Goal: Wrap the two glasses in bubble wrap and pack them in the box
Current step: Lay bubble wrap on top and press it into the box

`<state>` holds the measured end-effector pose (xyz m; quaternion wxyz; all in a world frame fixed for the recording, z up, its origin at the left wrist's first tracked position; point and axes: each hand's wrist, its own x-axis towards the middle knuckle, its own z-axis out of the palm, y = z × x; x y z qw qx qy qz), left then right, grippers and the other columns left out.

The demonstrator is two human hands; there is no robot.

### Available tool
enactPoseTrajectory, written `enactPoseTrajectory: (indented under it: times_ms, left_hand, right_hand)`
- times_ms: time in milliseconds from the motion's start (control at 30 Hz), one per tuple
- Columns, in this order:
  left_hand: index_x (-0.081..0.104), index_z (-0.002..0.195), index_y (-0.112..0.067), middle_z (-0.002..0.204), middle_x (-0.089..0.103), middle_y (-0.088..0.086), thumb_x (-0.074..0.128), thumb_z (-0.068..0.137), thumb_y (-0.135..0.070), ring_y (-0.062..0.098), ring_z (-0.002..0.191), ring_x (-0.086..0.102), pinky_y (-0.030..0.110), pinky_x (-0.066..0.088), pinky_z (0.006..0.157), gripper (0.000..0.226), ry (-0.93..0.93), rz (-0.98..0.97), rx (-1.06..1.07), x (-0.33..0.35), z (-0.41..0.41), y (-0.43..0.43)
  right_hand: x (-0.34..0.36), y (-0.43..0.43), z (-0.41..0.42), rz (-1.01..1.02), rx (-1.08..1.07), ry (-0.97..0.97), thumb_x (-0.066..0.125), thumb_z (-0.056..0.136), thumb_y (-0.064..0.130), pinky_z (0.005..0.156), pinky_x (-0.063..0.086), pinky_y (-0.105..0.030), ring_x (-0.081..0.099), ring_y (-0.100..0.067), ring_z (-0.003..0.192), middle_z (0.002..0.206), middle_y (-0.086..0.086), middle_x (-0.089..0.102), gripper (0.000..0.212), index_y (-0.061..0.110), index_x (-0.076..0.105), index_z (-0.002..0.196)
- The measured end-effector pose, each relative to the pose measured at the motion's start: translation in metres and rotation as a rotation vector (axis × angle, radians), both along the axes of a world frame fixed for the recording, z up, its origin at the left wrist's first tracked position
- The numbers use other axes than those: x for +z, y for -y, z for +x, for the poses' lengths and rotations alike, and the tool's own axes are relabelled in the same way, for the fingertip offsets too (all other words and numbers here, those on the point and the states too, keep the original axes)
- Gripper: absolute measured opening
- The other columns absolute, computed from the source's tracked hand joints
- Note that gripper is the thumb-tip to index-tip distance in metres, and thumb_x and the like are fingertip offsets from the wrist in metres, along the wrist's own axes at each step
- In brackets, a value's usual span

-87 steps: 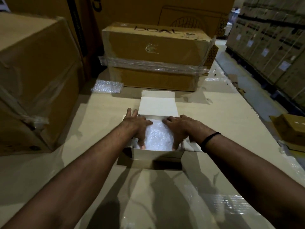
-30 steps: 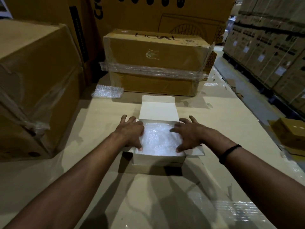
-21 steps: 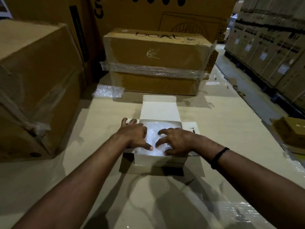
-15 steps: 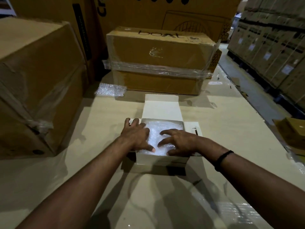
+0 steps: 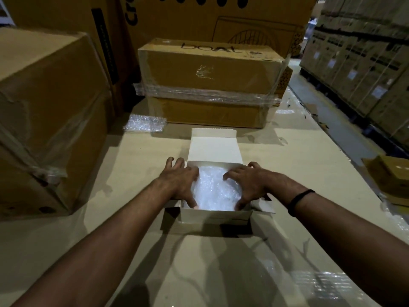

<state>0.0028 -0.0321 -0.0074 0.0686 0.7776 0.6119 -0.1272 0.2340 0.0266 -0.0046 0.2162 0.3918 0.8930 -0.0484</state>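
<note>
A small white cardboard box (image 5: pixel 215 216) sits open on the work surface, its lid flap (image 5: pixel 214 148) folded back away from me. Bubble wrap (image 5: pixel 215 190) fills the inside; no glass shows through it. My left hand (image 5: pixel 180 181) rests on the left side of the box, thumb and fingertips pressing down on the wrap. My right hand (image 5: pixel 247 185) lies over the right side, fingers spread, tips pushed into the wrap by the right wall. A side flap (image 5: pixel 264 207) sticks out under my right wrist.
A loose piece of bubble wrap (image 5: pixel 145 122) lies at the back left. Taped brown cartons (image 5: pixel 210 85) stand behind the box, and a big carton (image 5: pixel 48 120) stands at the left. A small brown box (image 5: pixel 389 178) sits at the right, beyond the surface edge.
My hands have spread apart from the middle of the wrap to the left and right sides of the box. The box has stayed in place.
</note>
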Motion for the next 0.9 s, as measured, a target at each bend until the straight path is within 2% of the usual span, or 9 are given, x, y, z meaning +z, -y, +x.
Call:
enactPoseTrajectory:
  times_ms: [133,300,467,533,633,733,833,900]
  left_hand:
    - [0.028,0.137,-0.027,0.145,0.041,0.005,0.080,0.049,-0.069,0.028,0.135,0.024,0.049,0.009,0.111,0.111,0.016,-0.010,0.029,0.005,0.002,-0.005]
    - [0.028,0.141,-0.026,0.150,0.038,0.005,0.079,0.053,-0.068,0.030,0.140,0.022,0.052,0.005,0.115,0.110,-0.062,-0.009,0.019,0.007,0.006,-0.007]
    - [0.034,0.141,-0.024,0.153,0.033,0.001,0.068,0.058,-0.079,0.026,0.143,0.022,0.054,0.004,0.115,0.106,-0.088,0.105,-0.018,-0.002,-0.005,0.004]
    - [0.036,0.141,-0.024,0.154,0.034,0.001,0.064,0.061,-0.081,0.023,0.143,0.022,0.053,0.006,0.116,0.102,-0.100,0.163,-0.050,-0.003,-0.008,0.009]
    - [0.039,0.134,-0.025,0.143,0.048,-0.001,0.067,0.061,-0.076,0.019,0.141,0.028,0.050,0.006,0.115,0.093,-0.024,0.218,-0.053,-0.001,-0.014,0.013]
    - [0.040,0.131,-0.022,0.142,0.049,0.001,0.070,0.058,-0.075,0.020,0.144,0.025,0.051,0.003,0.116,0.095,-0.021,0.182,-0.038,0.003,-0.016,0.012]
    - [0.045,0.128,-0.021,0.143,0.046,0.003,0.071,0.057,-0.074,0.023,0.145,0.021,0.055,0.001,0.116,0.092,-0.080,0.088,-0.034,0.002,-0.010,0.003]
    - [0.048,0.126,-0.023,0.143,0.046,0.002,0.072,0.058,-0.072,0.025,0.143,0.022,0.058,0.002,0.114,0.088,-0.107,0.018,-0.026,-0.001,-0.004,-0.003]
  right_hand:
    - [0.009,-0.002,-0.009,-0.023,-0.074,0.011,0.079,0.050,0.070,0.110,0.022,-0.046,0.033,-0.024,0.140,0.157,0.002,0.028,0.129,0.039,0.004,0.151]
    - [0.004,-0.008,-0.024,-0.043,-0.083,0.177,0.075,0.048,0.076,0.112,0.019,-0.050,0.026,-0.026,0.142,0.157,0.000,0.020,0.128,0.048,0.001,0.149]
    - [-0.002,-0.006,-0.016,-0.017,-0.065,0.145,0.071,0.055,0.077,0.114,0.014,-0.051,0.020,-0.024,0.144,0.158,-0.002,0.021,0.125,0.044,-0.003,0.150]
    - [0.002,-0.002,-0.007,-0.012,-0.064,0.042,0.072,0.057,0.074,0.116,0.004,-0.055,0.021,-0.020,0.146,0.158,0.000,0.024,0.121,0.041,0.004,0.151]
    - [0.017,0.002,0.010,-0.002,-0.119,-0.068,0.072,0.060,0.073,0.117,-0.006,-0.056,0.027,-0.018,0.143,0.148,0.001,0.041,0.103,0.031,0.028,0.143]
    - [0.028,0.005,0.016,0.007,-0.098,0.040,0.069,0.061,0.075,0.116,-0.009,-0.058,0.016,-0.019,0.147,0.134,0.004,0.052,0.086,0.026,0.044,0.127]
    - [0.020,0.004,0.008,0.009,-0.049,0.153,0.064,0.064,0.077,0.114,-0.011,-0.061,0.007,-0.024,0.148,0.145,0.003,0.042,0.082,0.025,0.050,0.126]
    - [0.010,0.004,0.003,0.039,-0.019,0.188,0.061,0.065,0.077,0.113,-0.011,-0.063,0.008,-0.030,0.147,0.145,-0.001,0.042,0.082,0.024,0.051,0.128]
